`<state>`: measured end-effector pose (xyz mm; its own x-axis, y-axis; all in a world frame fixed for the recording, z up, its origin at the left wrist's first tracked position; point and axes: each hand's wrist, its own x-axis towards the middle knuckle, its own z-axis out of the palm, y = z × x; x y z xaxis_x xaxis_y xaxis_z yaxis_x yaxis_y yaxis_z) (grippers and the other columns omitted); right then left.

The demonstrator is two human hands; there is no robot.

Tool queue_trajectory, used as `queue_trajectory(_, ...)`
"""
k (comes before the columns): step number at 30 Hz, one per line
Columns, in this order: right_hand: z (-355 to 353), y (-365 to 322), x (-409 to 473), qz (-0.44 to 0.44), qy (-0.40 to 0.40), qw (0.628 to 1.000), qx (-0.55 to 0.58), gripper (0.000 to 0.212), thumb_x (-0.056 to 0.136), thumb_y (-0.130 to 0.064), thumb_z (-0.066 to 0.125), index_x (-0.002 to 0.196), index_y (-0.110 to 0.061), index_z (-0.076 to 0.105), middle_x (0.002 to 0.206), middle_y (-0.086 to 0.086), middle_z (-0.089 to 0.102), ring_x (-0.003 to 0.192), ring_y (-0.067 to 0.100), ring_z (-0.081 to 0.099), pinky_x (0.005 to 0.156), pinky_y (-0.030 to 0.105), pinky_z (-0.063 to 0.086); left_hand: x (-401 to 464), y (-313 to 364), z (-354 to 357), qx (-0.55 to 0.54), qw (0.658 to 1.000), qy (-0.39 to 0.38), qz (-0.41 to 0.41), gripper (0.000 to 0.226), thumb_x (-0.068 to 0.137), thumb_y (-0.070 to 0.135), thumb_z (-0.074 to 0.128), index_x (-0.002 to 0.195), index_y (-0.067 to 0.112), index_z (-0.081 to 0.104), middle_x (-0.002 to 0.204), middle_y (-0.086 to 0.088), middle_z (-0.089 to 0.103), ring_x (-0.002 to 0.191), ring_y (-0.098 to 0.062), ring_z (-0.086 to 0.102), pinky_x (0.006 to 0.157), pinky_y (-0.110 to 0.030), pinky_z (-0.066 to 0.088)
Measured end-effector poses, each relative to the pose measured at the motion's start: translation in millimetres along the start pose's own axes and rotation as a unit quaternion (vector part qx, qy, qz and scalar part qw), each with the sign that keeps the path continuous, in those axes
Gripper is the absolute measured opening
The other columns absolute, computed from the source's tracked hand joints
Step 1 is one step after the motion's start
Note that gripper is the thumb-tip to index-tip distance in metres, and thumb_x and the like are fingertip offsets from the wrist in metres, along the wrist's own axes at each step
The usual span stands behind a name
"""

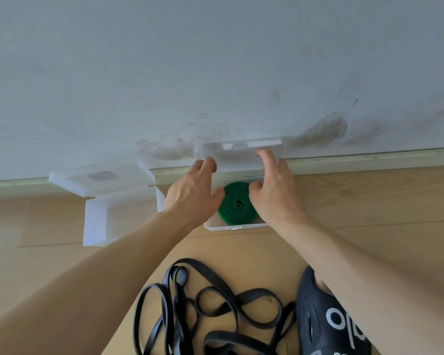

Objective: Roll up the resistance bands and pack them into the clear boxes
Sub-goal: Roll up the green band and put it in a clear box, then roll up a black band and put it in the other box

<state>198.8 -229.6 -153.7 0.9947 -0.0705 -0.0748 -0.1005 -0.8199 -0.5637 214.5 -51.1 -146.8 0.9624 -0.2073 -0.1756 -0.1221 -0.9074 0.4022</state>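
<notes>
A rolled green resistance band (pixel 236 204) lies inside a clear box (pixel 235 227) on the floor by the wall. The box's lid (pixel 251 147) stands raised and blurred behind it. My left hand (pixel 192 193) and my right hand (pixel 274 190) hover over the box on either side of the green roll, fingers extended toward the lid. Whether the fingertips touch the lid cannot be told. A second clear box (pixel 95 221) stands open at the left with its lid (pixel 100 178) leaning on the wall. A tangle of black resistance bands (pixel 203 308) lies on the floor nearer to me.
A wooden floor (pixel 369 201) meets a stained white wall (pixel 215 73) at a pale skirting board (pixel 369 156). A black shoe with white lettering (pixel 326 321) sits at the lower right beside the black bands.
</notes>
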Motion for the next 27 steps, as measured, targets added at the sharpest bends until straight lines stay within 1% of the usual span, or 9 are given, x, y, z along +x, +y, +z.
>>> queue_trajectory(3, 1.2, -0.3, 1.2, 0.001, -0.021, 1.0, 0.005, 0.064, 0.094, -0.004, 0.055, 0.151, -0.026, 0.037, 0.114, 0.013, 0.052, 0.089, 0.029, 0.055, 0.075, 0.043, 0.052, 1.9, 0.6, 0.3, 0.03, 0.999, -0.043, -0.005, 0.043, 0.097, 0.034, 0.058, 0.134, 0.021, 0.042, 0.131, -0.001, 0.055, 0.108, -0.026, 0.061, 0.076, -0.039, 0.052)
queue_trajectory(6, 7.8, 6.4, -11.4, -0.005, -0.034, 0.998, -0.045, 0.059, 0.094, -0.007, 0.056, 0.15, -0.023, 0.04, 0.109, 0.009, 0.055, 0.085, 0.028, 0.057, 0.072, 0.044, 0.052, -3.1, -1.9, 6.9, 0.053, 0.996, -0.071, -0.003, 0.041, 0.097, 0.031, 0.057, 0.134, 0.019, 0.044, 0.128, -0.002, 0.056, 0.108, -0.026, 0.059, 0.078, -0.035, 0.045)
queue_trajectory(10, 12.3, 15.7, -29.3, -0.035, -0.052, 0.997, -0.045, 0.031, 0.093, -0.01, 0.058, 0.122, -0.016, 0.054, 0.1, 0.002, 0.059, 0.08, 0.024, 0.058, 0.062, 0.039, 0.05, -13.2, -7.0, 13.7, 0.1, 0.992, 0.012, 0.081, 0.019, 0.092, 0.025, 0.062, 0.106, 0.013, 0.056, 0.097, -0.002, 0.059, 0.086, -0.026, 0.058, 0.078, -0.037, 0.047)
queue_trajectory(14, 14.5, 10.6, -46.3, -0.084, -0.124, 0.988, -0.04, 0.008, 0.096, -0.019, 0.057, 0.103, -0.017, 0.054, 0.088, -0.005, 0.056, 0.075, 0.02, 0.057, 0.063, 0.038, 0.049, -27.9, -13.8, 21.3, 0.1, 0.98, 0.007, 0.174, 0.009, 0.082, 0.017, 0.065, 0.083, 0.012, 0.057, 0.07, -0.001, 0.057, 0.062, -0.027, 0.056, 0.057, -0.032, 0.043)
queue_trajectory(18, 24.6, -1.9, -73.0, -0.123, -0.251, 0.957, -0.078, 0.012, 0.098, -0.031, 0.052, 0.094, -0.02, 0.048, 0.084, -0.005, 0.056, 0.076, 0.022, 0.057, 0.066, 0.035, 0.047, -49.1, -26.6, 29.3, 0.15, 0.948, -0.03, 0.28, 0.007, 0.075, 0.019, 0.048, 0.074, 0.014, 0.053, 0.059, 0.001, 0.047, 0.049, -0.022, 0.045, 0.047, -0.029, 0.041)
queue_trajectory(21, 40.7, -5.2, -103.1, -0.127, -0.367, 0.912, -0.129, 0.027, 0.097, -0.04, 0.053, 0.111, -0.017, 0.056, 0.102, 0.002, 0.062, 0.094, 0.026, 0.06, 0.078, 0.037, 0.05, -67.5, -39.0, 38.2, 0.219, 0.916, -0.117, 0.317, 0.01, 0.079, 0.024, 0.051, 0.083, 0.017, 0.056, 0.067, 0.002, 0.053, 0.057, -0.02, 0.052, 0.055, -0.033, 0.046)
queue_trajectory(23, 49.7, -2.8, -119.9, -0.118, -0.404, 0.897, -0.137, 0.038, 0.097, -0.039, 0.058, 0.125, -0.014, 0.052, 0.115, 0.007, 0.064, 0.107, 0.027, 0.058, 0.087, 0.04, 0.049, -78.0, -41.3, 43.1, 0.243, 0.91, -0.186, 0.28, 0.018, 0.087, 0.03, 0.053, 0.101, 0.018, 0.056, 0.087, 0.001, 0.061, 0.075, -0.021, 0.06, 0.071, -0.034, 0.049)
queue_trajectory(25, 54.0, -0.6, -127.6, -0.099, -0.408, 0.897, -0.135, 0.034, 0.098, -0.033, 0.062, 0.122, -0.014, 0.049, 0.113, 0.008, 0.064, 0.106, 0.028, 0.059, 0.085, 0.039, 0.049, -82.9, -38.9, 42.9, 0.257, 0.905, -0.251, 0.227, 0.028, 0.095, 0.034, 0.05, 0.119, 0.018, 0.051, 0.11, -0.001, 0.06, 0.097, -0.023, 0.06, 0.088, -0.036, 0.047)
queue_trajectory(27, 54.6, 2.1, -126.6, -0.054, -0.411, 0.904, -0.105, 0.022, 0.094, -0.026, 0.066, 0.105, -0.017, 0.049, 0.103, 0.004, 0.063, 0.093, 0.026, 0.06, 0.073, 0.035, 0.047, -85.7, -35.3, 38.6, 0.282, 0.89, -0.29, 0.213, 0.034, 0.099, 0.035, 0.048, 0.128, 0.017, 0.049, 0.123, -0.003, 0.057, 0.11, -0.024, 0.057, 0.097, -0.037, 0.045)
